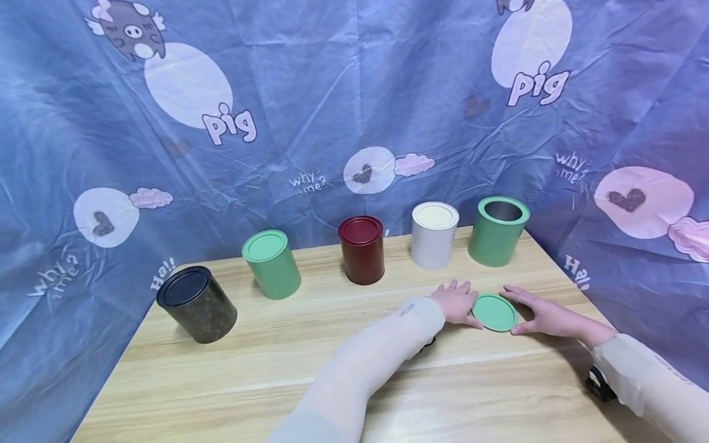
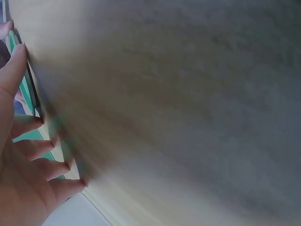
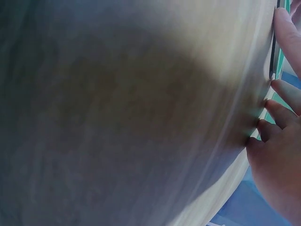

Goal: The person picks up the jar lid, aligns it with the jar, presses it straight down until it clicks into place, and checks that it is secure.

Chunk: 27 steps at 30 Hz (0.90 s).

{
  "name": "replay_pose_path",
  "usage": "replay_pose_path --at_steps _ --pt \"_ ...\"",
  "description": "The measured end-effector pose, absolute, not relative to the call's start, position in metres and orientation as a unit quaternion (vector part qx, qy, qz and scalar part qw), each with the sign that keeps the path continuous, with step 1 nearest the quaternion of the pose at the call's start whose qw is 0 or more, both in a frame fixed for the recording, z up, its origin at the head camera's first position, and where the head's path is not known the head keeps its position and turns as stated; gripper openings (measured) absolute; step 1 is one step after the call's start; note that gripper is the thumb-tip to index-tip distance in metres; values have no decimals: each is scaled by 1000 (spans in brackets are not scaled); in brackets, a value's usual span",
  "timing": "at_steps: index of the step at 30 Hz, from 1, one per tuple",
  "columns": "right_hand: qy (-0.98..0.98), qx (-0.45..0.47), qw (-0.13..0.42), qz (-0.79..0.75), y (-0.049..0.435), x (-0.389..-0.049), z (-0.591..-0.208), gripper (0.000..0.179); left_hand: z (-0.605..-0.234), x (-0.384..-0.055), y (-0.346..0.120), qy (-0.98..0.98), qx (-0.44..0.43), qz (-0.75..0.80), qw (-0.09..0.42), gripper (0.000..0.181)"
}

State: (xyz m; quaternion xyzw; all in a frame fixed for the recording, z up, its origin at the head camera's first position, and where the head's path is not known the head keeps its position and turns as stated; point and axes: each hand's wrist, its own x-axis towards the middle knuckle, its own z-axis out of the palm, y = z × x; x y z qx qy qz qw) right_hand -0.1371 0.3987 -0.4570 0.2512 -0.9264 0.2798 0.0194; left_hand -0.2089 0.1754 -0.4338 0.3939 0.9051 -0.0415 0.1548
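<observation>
A round green lid (image 1: 495,312) lies flat on the wooden table between the two hands. At its left edge is my left hand (image 1: 455,303), fingers spread over the table and thumb at the lid's near-left rim. My right hand (image 1: 551,319) is on the other side, with thumb and index finger apart along the right rim. In the left wrist view, the left fingertips (image 2: 77,184) rest on the tabletop and the lid shows edge-on beside the thumb. Behind the lid stands a green can (image 1: 495,240) with an open top and a dark inside.
Along the back stand a white can (image 1: 434,243), a dark red can (image 1: 362,258) and another green can (image 1: 272,271), all lidded. A black lidded can (image 1: 205,314) stands at the left edge of the wooden table (image 1: 249,375). Blue printed cloth (image 1: 310,92) hangs behind and beside it.
</observation>
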Motion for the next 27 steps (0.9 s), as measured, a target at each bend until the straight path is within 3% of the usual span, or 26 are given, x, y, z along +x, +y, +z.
replay_pose_path --at_steps 27 --pt "-928 240 27 284 399 -134 -456 72 -430 -208 181 909 388 -42 149 74"
